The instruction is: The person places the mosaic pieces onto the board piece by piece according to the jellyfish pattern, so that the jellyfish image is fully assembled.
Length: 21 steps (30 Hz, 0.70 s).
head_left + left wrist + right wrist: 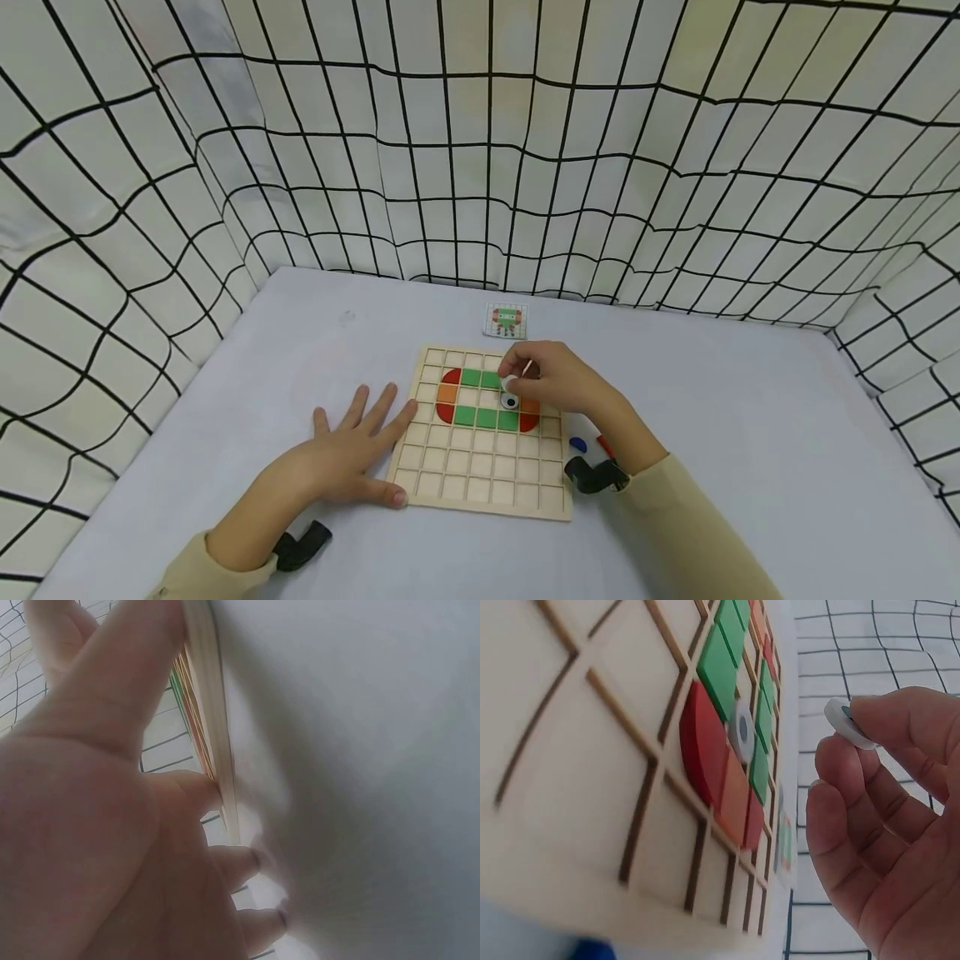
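My right hand (562, 379) pinches a white disc (849, 724) between thumb and fingertips, above the upper right of a wooden grid board (480, 483). Just below it, an eye disc (509, 402) with a black pupil lies in the grid. Around it runs a ring of flat pieces: green squares (486, 418), orange squares (447, 392) and rounded red corners (446, 412). The upper right of that ring is hidden behind the right hand. With fingers spread, my left hand (337, 458) rests on the table, its thumb and a fingertip touching the board's left edge.
A small picture card (506, 321) showing a coloured pattern lies behind the board. Beside the board's right edge are a blue half-round piece (578, 444) and a red piece (606, 447), partly covered by the right forearm. Black-gridded white cloth (465, 167) hangs around the white table (750, 433).
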Available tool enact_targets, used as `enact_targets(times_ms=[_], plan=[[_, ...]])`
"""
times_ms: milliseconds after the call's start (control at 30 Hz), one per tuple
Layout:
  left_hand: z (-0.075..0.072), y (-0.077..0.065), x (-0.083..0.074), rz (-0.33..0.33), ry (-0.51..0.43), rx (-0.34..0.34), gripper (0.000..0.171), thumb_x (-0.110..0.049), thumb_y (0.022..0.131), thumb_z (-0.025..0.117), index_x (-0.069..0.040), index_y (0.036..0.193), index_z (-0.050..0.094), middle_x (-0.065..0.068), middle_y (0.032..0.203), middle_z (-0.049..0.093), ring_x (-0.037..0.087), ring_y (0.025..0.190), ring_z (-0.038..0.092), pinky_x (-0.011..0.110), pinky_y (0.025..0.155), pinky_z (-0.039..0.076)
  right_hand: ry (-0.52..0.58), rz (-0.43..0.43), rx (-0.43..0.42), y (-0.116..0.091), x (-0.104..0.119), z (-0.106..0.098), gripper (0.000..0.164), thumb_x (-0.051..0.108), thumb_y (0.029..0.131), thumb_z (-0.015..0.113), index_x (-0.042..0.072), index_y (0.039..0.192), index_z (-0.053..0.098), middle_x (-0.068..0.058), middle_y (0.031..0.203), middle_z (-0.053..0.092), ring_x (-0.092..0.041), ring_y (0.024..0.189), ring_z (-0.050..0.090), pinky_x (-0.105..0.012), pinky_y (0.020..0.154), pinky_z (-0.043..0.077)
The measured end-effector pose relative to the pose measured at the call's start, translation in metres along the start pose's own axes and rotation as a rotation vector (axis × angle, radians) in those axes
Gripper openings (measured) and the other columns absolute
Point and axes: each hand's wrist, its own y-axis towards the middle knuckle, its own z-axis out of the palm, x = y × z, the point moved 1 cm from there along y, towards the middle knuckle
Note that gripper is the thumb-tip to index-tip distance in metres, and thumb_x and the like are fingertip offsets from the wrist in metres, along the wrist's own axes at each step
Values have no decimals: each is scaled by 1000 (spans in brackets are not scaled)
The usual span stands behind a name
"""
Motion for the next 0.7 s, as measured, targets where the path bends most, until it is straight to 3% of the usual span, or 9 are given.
enact_targets(times_ms=[200, 400, 700], plan=[[-1, -2, 0, 2, -1, -4, 118, -74, 71, 71, -22, 161, 17, 16, 168, -1, 50, 150, -8, 87, 96, -4, -25, 15, 51, 16, 10, 17, 9, 15, 93, 67, 19, 101, 70, 7, 91, 65, -15, 78, 59, -29, 68, 52], [-1, -2, -1, 2, -12, 1, 118, -73, 70, 72, -21, 161, 18, 16, 168, -1, 51, 150, -8, 87, 96, -4, -72, -1, 43, 27, 19, 28, 12, 11, 91, 69, 18, 100, 70, 8, 89, 66, -14, 81, 58, -30, 71, 50], [-2, -4, 0, -8, 0, 5, 117, -73, 70, 72, -23, 161, 17, 15, 168, -1, 50, 150, -8, 87, 97, -3, -190, 9, 114, 43, 34, 41, 16, 7, 90, 67, 21, 94, 75, 8, 89, 67, -13, 82, 59, -28, 75, 51]])
